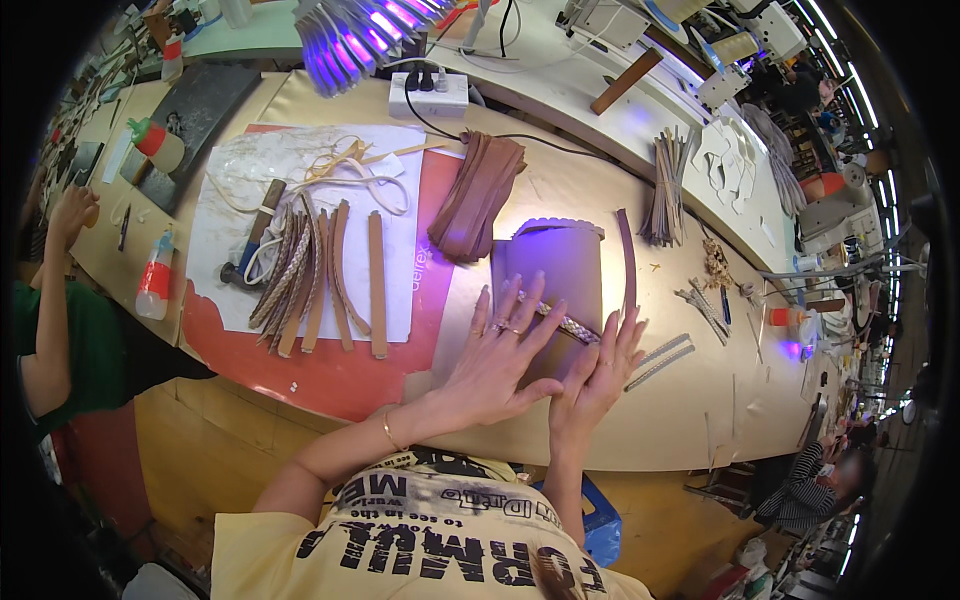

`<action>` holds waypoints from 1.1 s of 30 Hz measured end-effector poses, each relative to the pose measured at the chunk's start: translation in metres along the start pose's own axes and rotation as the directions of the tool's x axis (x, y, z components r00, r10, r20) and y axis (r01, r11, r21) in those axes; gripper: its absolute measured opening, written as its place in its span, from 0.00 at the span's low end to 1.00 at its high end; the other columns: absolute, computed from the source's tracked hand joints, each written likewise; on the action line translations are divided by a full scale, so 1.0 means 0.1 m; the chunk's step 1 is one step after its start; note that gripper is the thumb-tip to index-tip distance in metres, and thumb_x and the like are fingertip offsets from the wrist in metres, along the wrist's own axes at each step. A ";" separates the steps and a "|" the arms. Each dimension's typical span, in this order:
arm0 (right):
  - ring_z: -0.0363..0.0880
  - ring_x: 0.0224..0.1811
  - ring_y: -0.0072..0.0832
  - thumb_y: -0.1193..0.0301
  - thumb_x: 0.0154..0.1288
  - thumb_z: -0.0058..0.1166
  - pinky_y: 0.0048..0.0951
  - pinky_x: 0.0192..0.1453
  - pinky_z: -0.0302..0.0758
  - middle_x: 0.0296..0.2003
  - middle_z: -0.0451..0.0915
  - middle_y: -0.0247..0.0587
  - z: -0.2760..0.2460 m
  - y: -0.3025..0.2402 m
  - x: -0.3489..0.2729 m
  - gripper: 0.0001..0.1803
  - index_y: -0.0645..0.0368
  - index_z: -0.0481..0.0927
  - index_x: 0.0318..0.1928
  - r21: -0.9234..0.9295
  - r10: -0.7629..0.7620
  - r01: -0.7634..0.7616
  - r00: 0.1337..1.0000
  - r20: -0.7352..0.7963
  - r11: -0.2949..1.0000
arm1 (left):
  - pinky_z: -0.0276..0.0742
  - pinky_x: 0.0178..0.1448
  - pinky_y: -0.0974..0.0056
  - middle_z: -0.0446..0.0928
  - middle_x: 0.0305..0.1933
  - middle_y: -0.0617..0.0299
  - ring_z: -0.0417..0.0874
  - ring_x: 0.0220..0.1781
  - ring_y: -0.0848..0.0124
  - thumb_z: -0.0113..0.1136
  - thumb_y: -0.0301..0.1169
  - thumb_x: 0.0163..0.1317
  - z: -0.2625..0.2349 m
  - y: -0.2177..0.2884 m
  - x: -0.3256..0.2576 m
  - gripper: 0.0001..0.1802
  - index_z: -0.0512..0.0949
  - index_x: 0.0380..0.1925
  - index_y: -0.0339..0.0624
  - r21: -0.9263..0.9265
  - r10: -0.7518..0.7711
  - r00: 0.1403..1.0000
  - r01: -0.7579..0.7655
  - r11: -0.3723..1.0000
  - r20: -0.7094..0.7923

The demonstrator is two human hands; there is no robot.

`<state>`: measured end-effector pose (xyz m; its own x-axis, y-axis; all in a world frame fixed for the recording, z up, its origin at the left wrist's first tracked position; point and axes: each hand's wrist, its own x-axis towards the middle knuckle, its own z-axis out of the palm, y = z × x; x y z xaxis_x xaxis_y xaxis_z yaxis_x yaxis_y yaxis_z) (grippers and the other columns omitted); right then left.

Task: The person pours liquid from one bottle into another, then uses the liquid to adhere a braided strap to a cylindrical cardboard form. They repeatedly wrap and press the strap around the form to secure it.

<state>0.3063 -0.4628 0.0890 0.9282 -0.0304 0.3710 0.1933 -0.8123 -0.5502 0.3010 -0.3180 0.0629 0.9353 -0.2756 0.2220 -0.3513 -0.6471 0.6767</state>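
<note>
A braided strap (568, 323) lies across a brown panel (565, 250) with a scalloped far edge, on the gold-coloured table (690, 420). My left hand (500, 355) rests over the near part of the panel, its fingers spread and reaching to the strap's left part. At the strap's right end is my right hand (597, 375), its fingers stretched out and lying against the strap. Neither hand is wrapped around it. My fingers cover part of the strap and of the panel's near side. A narrow brown strip (627, 260) lies right of the panel.
Several braided and flat strips (320, 275) lie on white paper (225, 190) beside a hammer (262, 225). A bundle of brown strips (480, 195) sits behind the panel. Farther off are a power strip (430, 95) and lamp (365, 40). A co-worker's arm (55, 300) shows at left.
</note>
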 end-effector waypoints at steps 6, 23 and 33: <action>0.51 0.79 0.50 0.56 0.80 0.35 0.50 0.78 0.47 0.75 0.56 0.53 -0.14 0.23 -0.01 0.29 0.61 0.66 0.72 0.199 -0.051 0.009 0.977 0.206 0.980 | 0.31 0.79 0.36 0.35 0.81 0.37 0.35 0.82 0.41 0.41 0.68 0.67 0.18 -0.11 -0.12 0.54 0.42 0.77 0.37 -0.260 -0.045 0.999 0.036 0.965 -0.030; 0.66 0.72 0.46 0.73 0.74 0.50 0.37 0.69 0.68 0.73 0.62 0.56 -0.18 0.22 0.07 0.20 0.63 0.76 0.63 0.392 0.073 -0.172 0.964 0.256 0.904 | 0.39 0.82 0.47 0.37 0.81 0.38 0.38 0.83 0.46 0.59 0.64 0.59 0.26 -0.30 -0.12 0.61 0.42 0.77 0.35 -0.539 -0.009 0.981 -0.100 0.837 -0.196; 0.78 0.43 0.32 0.77 0.66 0.61 0.28 0.44 0.77 0.43 0.78 0.41 -0.41 -0.15 0.10 0.13 0.61 0.82 0.51 0.146 0.062 -0.091 0.980 0.188 0.985 | 0.71 0.50 0.68 0.77 0.53 0.64 0.77 0.50 0.74 0.53 0.36 0.74 0.10 0.13 -0.10 0.24 0.67 0.66 0.41 -0.935 -0.535 0.766 0.284 -0.214 0.356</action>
<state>0.2994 -0.4742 0.1315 0.9817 0.0292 0.1882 0.1526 -0.7121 -0.6853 0.2869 -0.3305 0.0628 0.8894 -0.1174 -0.4419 0.3810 0.7244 0.5745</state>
